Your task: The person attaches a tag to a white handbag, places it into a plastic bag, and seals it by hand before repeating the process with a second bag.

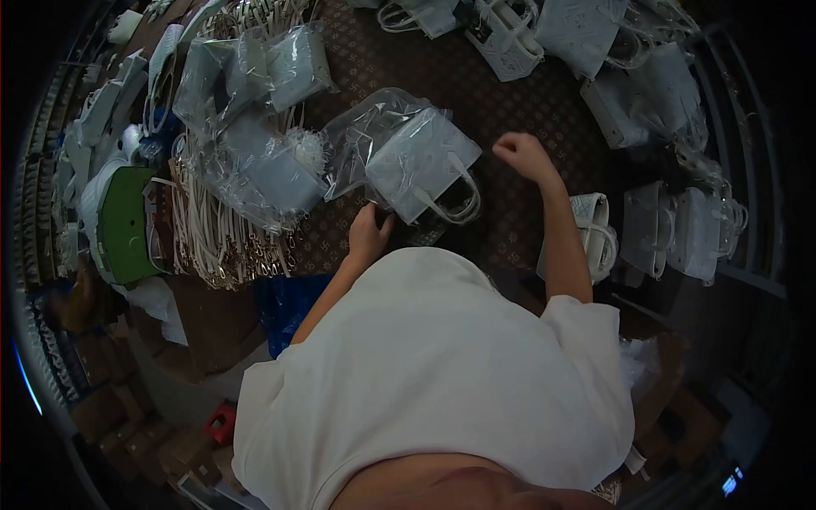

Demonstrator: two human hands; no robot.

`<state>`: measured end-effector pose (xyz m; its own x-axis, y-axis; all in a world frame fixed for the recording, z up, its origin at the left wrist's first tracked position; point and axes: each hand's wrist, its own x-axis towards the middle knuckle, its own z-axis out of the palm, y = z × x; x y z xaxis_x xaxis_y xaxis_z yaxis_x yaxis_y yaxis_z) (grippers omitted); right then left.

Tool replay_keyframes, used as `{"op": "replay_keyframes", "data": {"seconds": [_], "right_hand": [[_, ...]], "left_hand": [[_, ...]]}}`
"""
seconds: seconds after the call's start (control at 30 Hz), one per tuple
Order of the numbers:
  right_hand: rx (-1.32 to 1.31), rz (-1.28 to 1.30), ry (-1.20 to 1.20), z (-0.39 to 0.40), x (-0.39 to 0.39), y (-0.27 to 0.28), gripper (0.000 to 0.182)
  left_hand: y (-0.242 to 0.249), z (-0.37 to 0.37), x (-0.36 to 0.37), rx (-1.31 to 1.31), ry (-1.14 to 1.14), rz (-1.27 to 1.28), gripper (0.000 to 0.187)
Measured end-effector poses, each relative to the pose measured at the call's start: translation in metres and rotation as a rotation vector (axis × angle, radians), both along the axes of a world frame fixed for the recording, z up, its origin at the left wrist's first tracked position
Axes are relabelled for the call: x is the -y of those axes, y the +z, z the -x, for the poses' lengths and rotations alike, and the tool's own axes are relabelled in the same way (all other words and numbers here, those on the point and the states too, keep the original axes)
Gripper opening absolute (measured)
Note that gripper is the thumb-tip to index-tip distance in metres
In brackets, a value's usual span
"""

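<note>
A white handbag (416, 157) lies tilted on the brown patterned table, partly covered by a clear plastic sleeve (348, 140). Its two looped handles (463, 204) point toward my body on the right. My left hand (367, 236) is at the bag's near left corner, fingers curled; whatever they grip there is too dark to make out. Raised to the right of the bag, apart from it, is my right hand (522, 157), its fingers closed together. Anything pinched in them is too small to see.
White straps with gold clasps (225, 225) hang in a bundle at the left, beside plastic-wrapped bags (276, 170). A green panel (125, 225) stands farther left. More wrapped white bags (654, 93) lie back right, and others (697, 234) stand along the right side.
</note>
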<state>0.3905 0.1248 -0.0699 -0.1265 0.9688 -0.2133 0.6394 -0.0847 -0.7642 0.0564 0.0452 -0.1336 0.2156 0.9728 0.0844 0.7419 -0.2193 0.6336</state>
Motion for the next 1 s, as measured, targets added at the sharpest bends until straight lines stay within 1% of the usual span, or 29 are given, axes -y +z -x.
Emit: {"op": "replay_keyframes", "data": {"seconds": [0.07, 0.1, 0.17, 0.2, 0.27, 0.3, 0.37, 0.4, 0.43, 0.5, 0.53, 0.57, 0.6, 0.63, 0.67, 0.7, 0.73, 0.77, 0.8, 0.87, 0.93, 1.0], "right_hand": [[-0.038, -0.358, -0.123, 0.013, -0.037, -0.026, 0.034], [-0.042, -0.365, -0.124, 0.027, -0.051, -0.043, 0.034], [-0.634, -0.32, -0.154, 0.055, -0.071, -0.068, 0.04], [-0.638, -0.325, -0.153, 0.062, -0.071, -0.07, 0.04], [-0.507, -0.085, -0.078, 0.076, -0.056, -0.071, 0.032], [-0.507, -0.083, -0.07, 0.079, -0.044, -0.071, 0.032], [-0.332, -0.306, -0.178, 0.08, -0.008, -0.071, 0.023], [-0.313, -0.368, -0.174, 0.081, 0.013, -0.076, 0.019], [-0.295, -0.434, -0.172, 0.081, 0.034, -0.082, 0.016], [-0.196, -0.514, -0.132, 0.078, 0.075, -0.087, 0.017], [-0.157, -0.529, -0.119, 0.076, 0.094, -0.088, 0.016], [-0.119, -0.547, -0.109, 0.074, 0.111, -0.088, 0.016], [-0.117, -0.547, -0.116, 0.071, 0.128, -0.088, 0.016], [-0.084, -0.383, -0.094, 0.068, 0.145, -0.088, 0.014], [-0.051, -0.219, -0.073, 0.066, 0.157, -0.088, 0.013], [-0.05, -0.219, -0.082, 0.066, 0.164, -0.087, 0.013], [-0.07, -0.138, -0.111, 0.065, 0.171, -0.087, 0.012], [-0.09, -0.057, -0.137, 0.065, 0.175, -0.087, 0.011], [-0.088, -0.054, -0.137, 0.065, 0.173, -0.087, 0.011], [-0.139, -0.202, -0.274, 0.066, 0.153, -0.089, 0.023], [-0.194, -0.247, -0.314, 0.074, 0.125, -0.058, 0.042], [-0.194, -0.247, -0.173, 0.072, 0.095, -0.061, 0.062]], "left_hand": [[0.002, -0.004, -0.005, 0.111, 0.044, 0.019, 0.022], [0.001, -0.005, -0.007, 0.108, 0.042, 0.012, 0.022], [-0.005, -0.008, -0.012, 0.216, 0.092, 0.02, 0.018], [-0.007, -0.008, -0.014, 0.213, 0.091, 0.014, 0.018], [-0.01, -0.004, -0.017, 0.273, 0.185, -0.006, 0.017], [-0.011, 0.001, -0.018, 0.273, 0.194, -0.007, 0.017], [-0.015, 0.018, -0.015, 0.346, 0.348, 0.001, 0.017], [-0.017, 0.026, -0.013, 0.347, 0.394, 0.072, 0.018], [-0.018, 0.034, -0.007, 0.351, 0.402, 0.085, 0.018], [-0.019, 0.048, 0.005, 0.181, 0.182, 0.101, 0.017], [-0.017, 0.054, 0.013, 0.098, 0.077, 0.038, 0.015], [-0.013, 0.058, 0.02, 0.099, 0.073, 0.04, 0.015], [-0.008, 0.063, 0.029, 0.026, -0.02, 0.039, 0.014], [-0.005, 0.067, 0.036, -0.048, -0.114, 0.036, 0.012], [-0.006, 0.071, 0.042, -0.048, -0.121, 0.035, 0.012], [-0.008, 0.073, 0.048, -0.058, -0.17, 0.041, 0.013], [-0.01, 0.075, 0.051, -0.067, -0.217, 0.048, 0.014], [-0.014, 0.078, 0.048, -0.064, -0.222, 0.047, 0.014], [-0.015, 0.078, 0.045, -0.067, -0.234, 0.058, 0.015], [-0.013, 0.076, 0.036, -0.066, -0.245, 0.065, 0.015], [-0.004, 0.071, 0.025, -0.068, -0.209, 0.087, 0.012], [-0.002, 0.066, 0.019, -0.034, -0.196, 0.062, 0.01]]}}
